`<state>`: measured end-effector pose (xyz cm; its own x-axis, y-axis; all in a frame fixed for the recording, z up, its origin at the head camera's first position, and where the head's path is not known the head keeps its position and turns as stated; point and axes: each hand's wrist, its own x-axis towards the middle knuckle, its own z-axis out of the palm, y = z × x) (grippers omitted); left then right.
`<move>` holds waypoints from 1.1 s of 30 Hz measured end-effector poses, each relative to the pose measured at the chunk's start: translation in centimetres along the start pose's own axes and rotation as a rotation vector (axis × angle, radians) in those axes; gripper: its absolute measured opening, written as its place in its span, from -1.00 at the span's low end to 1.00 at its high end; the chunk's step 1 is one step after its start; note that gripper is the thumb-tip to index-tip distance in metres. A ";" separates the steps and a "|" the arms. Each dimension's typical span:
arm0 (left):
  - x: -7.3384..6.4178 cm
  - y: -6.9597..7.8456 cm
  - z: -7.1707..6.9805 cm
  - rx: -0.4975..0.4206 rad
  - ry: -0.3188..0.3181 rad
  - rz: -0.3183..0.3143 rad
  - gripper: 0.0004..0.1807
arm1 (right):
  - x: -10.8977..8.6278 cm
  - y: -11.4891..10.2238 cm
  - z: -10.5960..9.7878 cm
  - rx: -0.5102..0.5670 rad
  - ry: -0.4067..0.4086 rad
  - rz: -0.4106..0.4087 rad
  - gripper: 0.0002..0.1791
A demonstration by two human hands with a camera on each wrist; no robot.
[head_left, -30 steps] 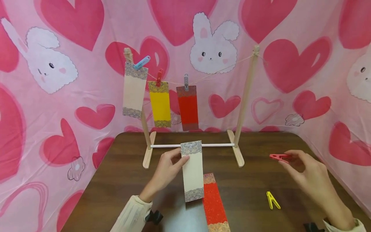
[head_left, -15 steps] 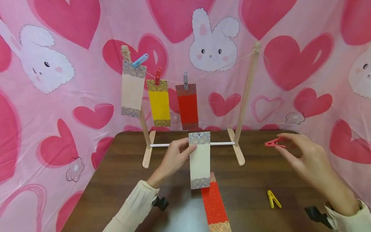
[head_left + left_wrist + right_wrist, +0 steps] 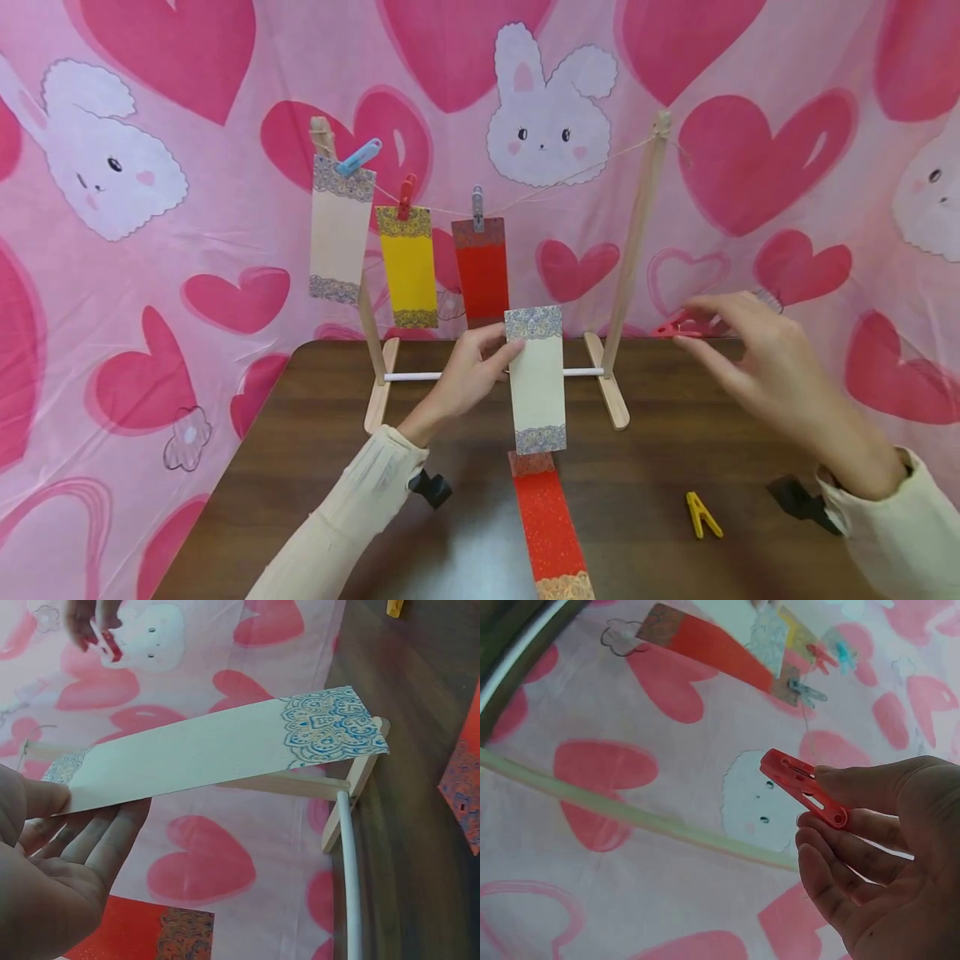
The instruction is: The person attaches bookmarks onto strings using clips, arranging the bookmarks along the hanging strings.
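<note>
My left hand (image 3: 471, 371) pinches a cream card (image 3: 537, 383) with blue lace bands at both ends, near its top left edge. The card hangs upright over the table, in front of the rack. In the left wrist view the thumb lies on one face of the card (image 3: 187, 761), with fingers behind. On the right, my right hand (image 3: 772, 375) pinches a red clothespin (image 3: 677, 326) between thumb and fingers. The right wrist view shows the clothespin (image 3: 804, 787) clear of the string and of any card. In the head view, fingers partly cover it.
A string (image 3: 547, 193) sags between two wooden posts (image 3: 633, 250). From it hang a cream card (image 3: 341, 233), a yellow card (image 3: 407, 271) and a red card (image 3: 482, 267), each clipped. On the table (image 3: 300, 467) lie a red card (image 3: 551, 517) and a yellow clothespin (image 3: 702, 515).
My left hand has moved up and right with the cream card. My right hand has risen and come left with the red clothespin, toward the right post.
</note>
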<state>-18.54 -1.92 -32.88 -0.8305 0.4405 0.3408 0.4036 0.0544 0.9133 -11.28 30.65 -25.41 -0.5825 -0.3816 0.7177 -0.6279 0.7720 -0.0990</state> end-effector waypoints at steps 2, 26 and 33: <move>0.8 -0.8 -0.1 -0.011 -0.001 0.003 -0.70 | 0.8 -0.2 -0.2 -0.002 -0.019 -0.007 -0.52; 5.8 1.4 -2.9 -0.224 -0.090 -0.139 -0.70 | 9.0 -0.6 -0.4 0.047 -0.001 -0.036 -0.57; 7.9 1.8 -2.5 -0.237 -0.053 -0.134 -0.69 | 11.4 -0.6 0.0 0.078 -0.035 -0.077 -0.65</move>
<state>-25.32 -0.57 -28.02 -0.8467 0.4903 0.2066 0.1847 -0.0933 0.9784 -17.55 25.89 -17.14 -0.5473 -0.4569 0.7012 -0.7090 0.6983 -0.0984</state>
